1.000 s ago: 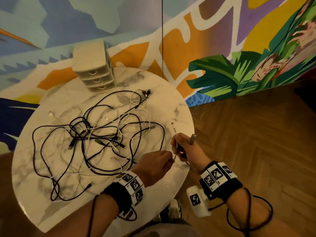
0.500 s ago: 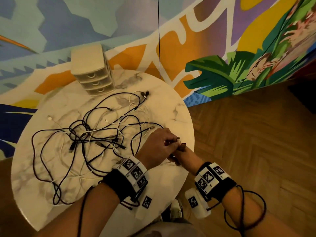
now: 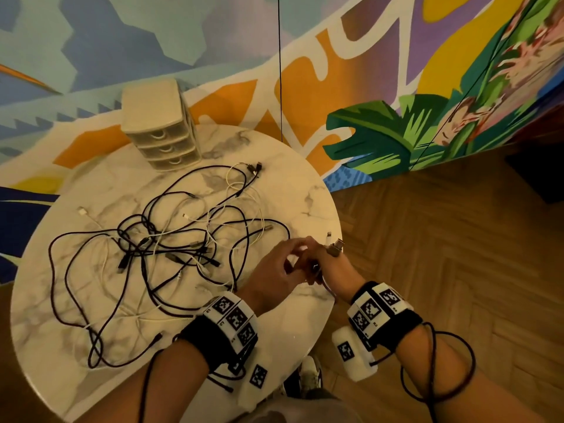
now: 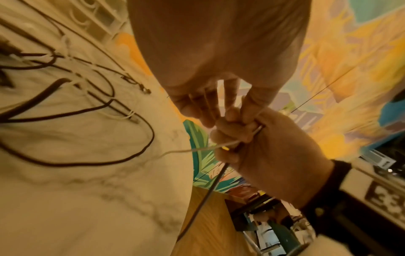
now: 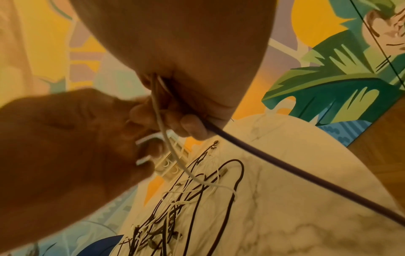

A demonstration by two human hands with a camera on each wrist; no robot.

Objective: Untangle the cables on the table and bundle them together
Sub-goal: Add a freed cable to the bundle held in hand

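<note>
right hand (image 3: 328, 264): fist closed round a white cable (image 4: 192, 149) and a dark cable (image 5: 285, 166), at the surface's 3 o'clock edge; plug ends (image 3: 334, 247) stick up out of the fist
left hand (image 3: 274, 273): touching the right hand, fingertips (image 4: 206, 119) at its knuckles (cannot tell if it pinches anything)
white cable: runs from the fist back into the tangle
dark cable: drops off the edge toward the floor
tangle (image 3: 171, 248): black and white cables knotted at the centre of the surface (image 3: 290, 190)
drawer unit (image 3: 158, 126): three drawers, 12 o'clock edge
</note>
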